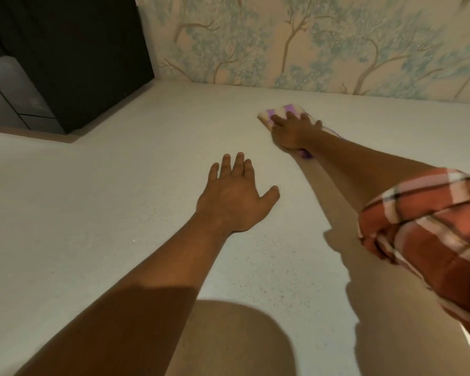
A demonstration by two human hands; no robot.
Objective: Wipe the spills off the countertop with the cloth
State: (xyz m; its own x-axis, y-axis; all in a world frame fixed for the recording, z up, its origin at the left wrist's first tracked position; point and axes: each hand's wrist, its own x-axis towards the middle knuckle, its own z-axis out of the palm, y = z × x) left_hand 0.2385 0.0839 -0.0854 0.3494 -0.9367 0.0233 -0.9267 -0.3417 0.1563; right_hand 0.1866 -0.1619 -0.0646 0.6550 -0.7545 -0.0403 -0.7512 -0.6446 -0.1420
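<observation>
A purple and cream striped cloth (280, 111) lies on the pale speckled countertop (120, 213) near the back wall. My right hand (292, 131) presses flat on the cloth and covers most of it; a purple end shows under the wrist. My left hand (236, 198) rests palm down on the bare countertop in the middle, fingers spread, holding nothing. I see no distinct spill on the surface.
A tall black appliance (79, 58) stands at the back left corner, where the countertop steps in. Wallpaper with a tree pattern (310, 42) backs the counter. A plaid sleeve (423, 234) covers my right upper arm. Shadows fall on the near countertop.
</observation>
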